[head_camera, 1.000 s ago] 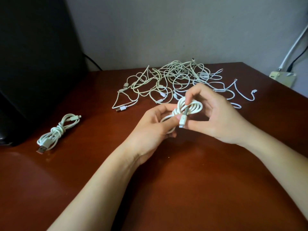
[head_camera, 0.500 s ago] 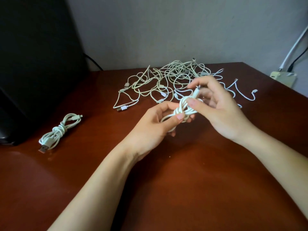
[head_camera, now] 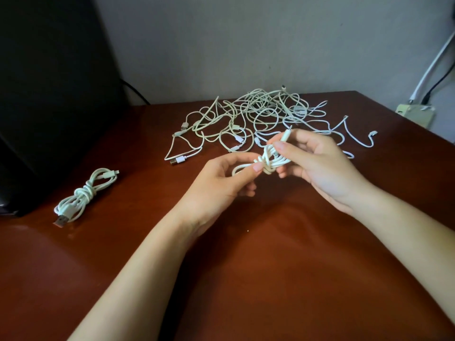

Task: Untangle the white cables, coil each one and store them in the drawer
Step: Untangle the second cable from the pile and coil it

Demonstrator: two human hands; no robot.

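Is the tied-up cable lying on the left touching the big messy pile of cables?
Apart. The head view shows the tied-up cable lying alone, with bare table between it and the messy pile.

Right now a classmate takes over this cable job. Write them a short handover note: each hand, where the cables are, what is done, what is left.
Left hand: pinches the held coil at its wrap, above the table.
Right hand: grips the held coil's other side, its plug sticking up between the fingers.
Done: one tied coil lies at the table's left.
Left: finish the held coil, untangle and coil the pile at the back, store all. No drawer in view.
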